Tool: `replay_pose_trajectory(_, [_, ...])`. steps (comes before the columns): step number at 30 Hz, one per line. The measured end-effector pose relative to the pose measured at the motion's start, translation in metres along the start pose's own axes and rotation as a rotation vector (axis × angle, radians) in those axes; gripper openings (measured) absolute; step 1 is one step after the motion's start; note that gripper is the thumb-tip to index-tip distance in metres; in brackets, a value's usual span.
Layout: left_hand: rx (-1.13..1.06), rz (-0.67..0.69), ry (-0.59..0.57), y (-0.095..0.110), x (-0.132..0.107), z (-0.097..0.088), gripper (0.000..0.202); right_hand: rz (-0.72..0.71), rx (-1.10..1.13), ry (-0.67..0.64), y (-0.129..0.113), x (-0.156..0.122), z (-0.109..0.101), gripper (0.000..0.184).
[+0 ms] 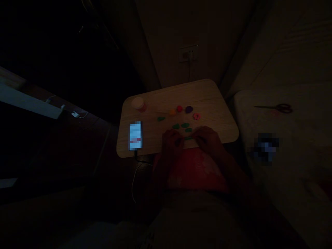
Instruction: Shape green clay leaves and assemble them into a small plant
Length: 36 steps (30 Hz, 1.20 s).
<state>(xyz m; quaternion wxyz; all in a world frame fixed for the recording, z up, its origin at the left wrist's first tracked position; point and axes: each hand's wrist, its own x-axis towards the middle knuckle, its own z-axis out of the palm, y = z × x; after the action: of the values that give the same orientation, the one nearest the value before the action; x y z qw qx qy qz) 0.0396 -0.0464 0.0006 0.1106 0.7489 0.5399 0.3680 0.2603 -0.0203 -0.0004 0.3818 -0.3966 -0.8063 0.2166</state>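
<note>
At the near edge of a small wooden table (153,131), my left hand (172,141) and my right hand (207,138) both grip a thin green strip of what looks like modelling clay (188,137), one at each end. Just beyond my fingers lie several flat green clay pieces (185,125), with another green piece (161,118) farther left. Behind them sit an orange lump (172,112), a red ball (179,108), a dark purple lump (189,109) and a pink flower-like ring (196,116). Dim light hides the fingertips in part.
A lidded tub (139,104) stands at the table's back left. Nearer on that side lies a lit phone (135,136) with a cable. To the right, scissors (281,108) rest on a pale surface beside a blurred-out object (267,148). A wall socket (188,54) is behind the table.
</note>
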Motion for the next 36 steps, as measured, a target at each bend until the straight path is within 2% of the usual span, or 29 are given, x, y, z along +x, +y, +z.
replay_pose_trajectory(22, [0.007, -0.006, -0.071, -0.0028, 0.0051, 0.0015, 0.01, 0.016, -0.029, -0.082, -0.0001, 0.008, -0.0021, 0.027])
replay_pose_trajectory(27, [0.019, -0.018, -0.063, -0.003, 0.0018, 0.0011, 0.005, 0.002, 0.006, -0.061, 0.0017, 0.0076, -0.0023, 0.025])
replay_pose_trajectory(28, [0.018, -0.023, -0.053, -0.0026, 0.0009, 0.0008, 0.007, 0.003, 0.022, -0.053, 0.0024, 0.0072, -0.0022, 0.024])
replay_pose_trajectory(30, [0.003, -0.025, -0.044, -0.0014, -0.0003, -0.0002, 0.025, 0.021, 0.06, -0.033, 0.003, 0.0065, -0.0023, 0.021])
replay_pose_trajectory(33, [-0.019, 0.002, -0.09, 0.0004, -0.0001, -0.0012, 0.047, 0.056, 0.121, -0.001, 0.0018, 0.006, -0.0036, 0.018])
replay_pose_trajectory(36, [-0.035, 0.027, -0.132, 0.0002, 0.0013, -0.0002, 0.043, 0.081, 0.153, 0.005, -0.0005, 0.0064, -0.0054, 0.016])
